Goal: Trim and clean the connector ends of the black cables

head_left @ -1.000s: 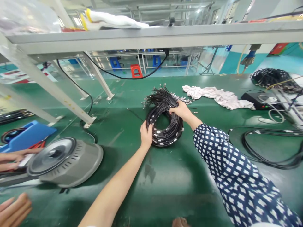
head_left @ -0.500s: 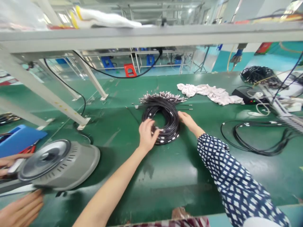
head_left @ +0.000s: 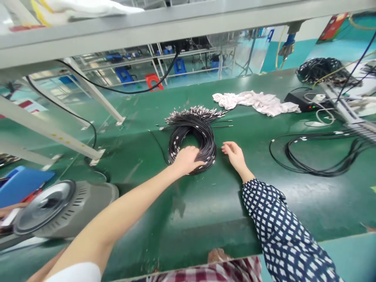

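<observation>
A thick coil of black cables (head_left: 209,143) lies on the green work surface, with small white tags around it and many pale metal tips bunched at its far side. My left hand (head_left: 186,159) is on the coil's near side, fingers curled over the strands into the ring and thumb lying across them. To the right, my right hand (head_left: 234,154) is held apart from the coil, its fingers loosely bent and nothing in them. A single cable end sticks out on the coil's left.
A grey machine with a round dial-like top (head_left: 88,203) stands at left, a co-worker's hand beside it. Beyond the coil lies a crumpled pale cloth (head_left: 255,102). Looser black cables (head_left: 311,170) and a black box (head_left: 296,101) are at right. A metal shelf beam (head_left: 188,31) crosses above.
My right hand has left the coil's right side and moved slightly away. My left hand has settled lower over the near strands. The whole view has shifted.
</observation>
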`<move>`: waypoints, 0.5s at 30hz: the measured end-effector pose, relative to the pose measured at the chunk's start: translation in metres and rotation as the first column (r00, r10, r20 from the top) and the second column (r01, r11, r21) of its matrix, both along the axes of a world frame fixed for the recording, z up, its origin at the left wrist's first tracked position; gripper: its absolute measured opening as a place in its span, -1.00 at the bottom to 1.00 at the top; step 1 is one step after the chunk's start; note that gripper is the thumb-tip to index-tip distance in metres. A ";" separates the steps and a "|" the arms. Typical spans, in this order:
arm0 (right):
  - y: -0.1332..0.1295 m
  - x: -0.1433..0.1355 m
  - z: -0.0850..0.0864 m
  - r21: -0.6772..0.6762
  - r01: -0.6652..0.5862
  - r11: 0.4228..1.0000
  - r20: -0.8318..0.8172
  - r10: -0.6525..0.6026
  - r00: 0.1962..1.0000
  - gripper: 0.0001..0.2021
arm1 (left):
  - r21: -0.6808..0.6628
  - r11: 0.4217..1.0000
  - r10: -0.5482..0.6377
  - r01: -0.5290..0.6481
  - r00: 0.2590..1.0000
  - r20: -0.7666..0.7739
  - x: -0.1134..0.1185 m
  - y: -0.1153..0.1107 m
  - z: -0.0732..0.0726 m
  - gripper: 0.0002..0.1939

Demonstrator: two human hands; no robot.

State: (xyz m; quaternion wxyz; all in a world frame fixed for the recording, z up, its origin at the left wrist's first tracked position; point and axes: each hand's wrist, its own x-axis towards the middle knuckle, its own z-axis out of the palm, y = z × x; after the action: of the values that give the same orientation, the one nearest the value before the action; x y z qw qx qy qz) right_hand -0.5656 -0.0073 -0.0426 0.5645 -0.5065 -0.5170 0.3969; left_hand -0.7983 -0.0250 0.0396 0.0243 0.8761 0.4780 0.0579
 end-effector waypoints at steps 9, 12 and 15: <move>0.003 0.002 -0.003 -0.021 -0.058 0.998 -0.026 0.058 0.998 -0.66 | -0.255 0.965 -0.005 0.055 0.981 0.193 -0.028 0.036 0.085 -0.64; 0.004 0.001 -0.003 -0.020 -0.060 0.998 -0.025 0.059 0.998 -0.70 | -0.306 0.950 -0.009 0.070 0.981 0.195 -0.028 0.034 0.079 -0.62; 0.004 0.001 -0.004 -0.013 -0.062 0.998 -0.015 0.062 0.998 -0.74 | -0.358 0.927 -0.051 0.109 0.984 0.168 -0.021 0.025 0.056 -0.62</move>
State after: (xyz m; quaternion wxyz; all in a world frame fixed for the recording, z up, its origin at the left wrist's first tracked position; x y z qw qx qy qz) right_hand -0.5650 -0.0034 -0.0470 0.5521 -0.4910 -0.5256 0.4216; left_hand -0.8194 0.0000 0.0951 0.2267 0.8678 0.4407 0.0349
